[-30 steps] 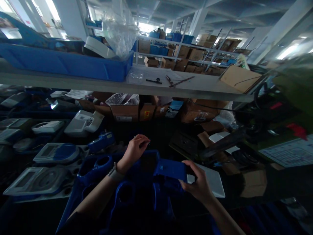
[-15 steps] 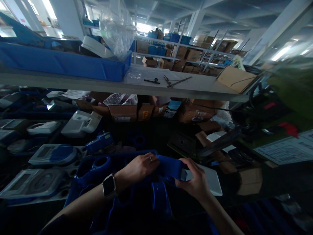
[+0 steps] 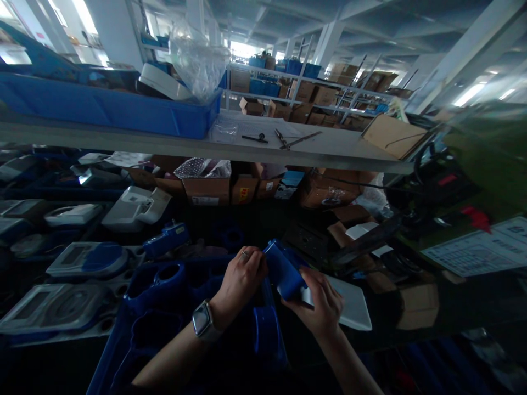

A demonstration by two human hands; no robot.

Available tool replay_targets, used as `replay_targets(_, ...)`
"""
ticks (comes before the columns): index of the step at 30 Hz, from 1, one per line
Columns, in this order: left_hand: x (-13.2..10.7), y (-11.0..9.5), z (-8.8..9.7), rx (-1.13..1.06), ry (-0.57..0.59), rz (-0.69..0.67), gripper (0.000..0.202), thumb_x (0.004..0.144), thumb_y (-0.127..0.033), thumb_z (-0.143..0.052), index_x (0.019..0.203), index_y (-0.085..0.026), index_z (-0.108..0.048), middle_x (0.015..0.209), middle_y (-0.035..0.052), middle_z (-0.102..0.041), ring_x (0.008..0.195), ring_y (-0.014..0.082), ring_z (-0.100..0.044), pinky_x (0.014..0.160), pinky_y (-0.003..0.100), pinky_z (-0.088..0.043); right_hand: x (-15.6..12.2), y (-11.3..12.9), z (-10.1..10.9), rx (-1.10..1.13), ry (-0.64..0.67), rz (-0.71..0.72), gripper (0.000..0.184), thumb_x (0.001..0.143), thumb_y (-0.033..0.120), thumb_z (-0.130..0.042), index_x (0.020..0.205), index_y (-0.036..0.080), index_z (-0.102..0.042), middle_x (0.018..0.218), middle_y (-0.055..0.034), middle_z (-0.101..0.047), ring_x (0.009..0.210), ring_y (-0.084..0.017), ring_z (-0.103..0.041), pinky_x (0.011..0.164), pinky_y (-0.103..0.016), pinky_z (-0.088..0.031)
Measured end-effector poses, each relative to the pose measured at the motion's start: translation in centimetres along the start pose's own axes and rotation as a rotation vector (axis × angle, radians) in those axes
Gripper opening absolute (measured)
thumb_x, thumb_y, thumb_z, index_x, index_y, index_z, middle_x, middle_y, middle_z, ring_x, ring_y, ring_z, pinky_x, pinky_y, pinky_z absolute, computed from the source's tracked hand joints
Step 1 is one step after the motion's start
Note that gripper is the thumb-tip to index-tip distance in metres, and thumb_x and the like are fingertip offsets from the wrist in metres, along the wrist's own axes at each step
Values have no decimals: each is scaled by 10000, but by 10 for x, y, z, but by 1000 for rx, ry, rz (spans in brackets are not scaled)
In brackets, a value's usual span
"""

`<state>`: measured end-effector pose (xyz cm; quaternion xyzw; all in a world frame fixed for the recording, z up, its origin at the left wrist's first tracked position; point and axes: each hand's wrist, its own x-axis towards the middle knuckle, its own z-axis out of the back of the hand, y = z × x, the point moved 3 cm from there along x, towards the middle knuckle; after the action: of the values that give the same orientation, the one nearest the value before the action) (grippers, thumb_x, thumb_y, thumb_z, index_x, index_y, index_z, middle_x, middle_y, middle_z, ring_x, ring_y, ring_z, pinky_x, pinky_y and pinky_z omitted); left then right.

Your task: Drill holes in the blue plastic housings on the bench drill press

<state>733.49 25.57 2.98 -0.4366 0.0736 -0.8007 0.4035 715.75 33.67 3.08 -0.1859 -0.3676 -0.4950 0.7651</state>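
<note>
Both hands hold one blue plastic housing (image 3: pixel 282 268) just above the dark bench. My left hand (image 3: pixel 241 280), with a ring and a wristwatch, is closed on its left side. My right hand (image 3: pixel 319 304) grips its lower right end from below. The housing is tilted, its far end raised. Under the hands lies a stack of similar blue housings (image 3: pixel 164 296) with round openings. A flat white panel (image 3: pixel 349 304) lies just right of my right hand.
White and blue meter bodies (image 3: pixel 86 258) lie in rows at the left. A grey shelf (image 3: pixel 255 144) crosses above, carrying a blue bin (image 3: pixel 107 112), pliers and a cardboard sheet. Cardboard boxes (image 3: pixel 209 189) stand under it. Dark equipment and a printed sheet (image 3: pixel 477 249) sit right.
My left hand came down from above the stack and closed on the blue housing. Both hands then tilted the housing up and lifted it slightly toward the middle.
</note>
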Motion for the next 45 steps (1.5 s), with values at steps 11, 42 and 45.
replay_targets(11, -9, 117, 56, 462, 133, 830, 255, 867, -394, -500, 961, -225, -667, 938, 57, -698, 822, 227, -634, 615, 271, -363, -1, -44, -39, 252, -113, -457, 524, 651, 454, -732, 1045, 158, -554, 935, -87, -653, 837, -216, -634, 749, -331, -527)
replay_targets(42, -133, 14, -1, -609, 175, 900, 464, 778, -445, -592, 1169, -197, -563, 1227, 102, -580, 1120, 227, -571, 925, 367, -500, -60, 25, -17, 274, 826, -829, 666, 760, 403, -540, 1332, 71, -463, 1258, -189, -557, 1160, -320, -539, 982, -448, -423)
replay_targets(45, -151, -7, -5, -869, 56, 1151, 670, 689, -482, -701, 1261, -232, -458, 1397, 95, -435, 1284, 247, -439, 1015, 373, -449, -77, 4, 20, 544, 369, -881, 590, 807, 455, -509, 1316, 156, -490, 1347, -121, -498, 1270, -282, -444, 1071, -423, -349)
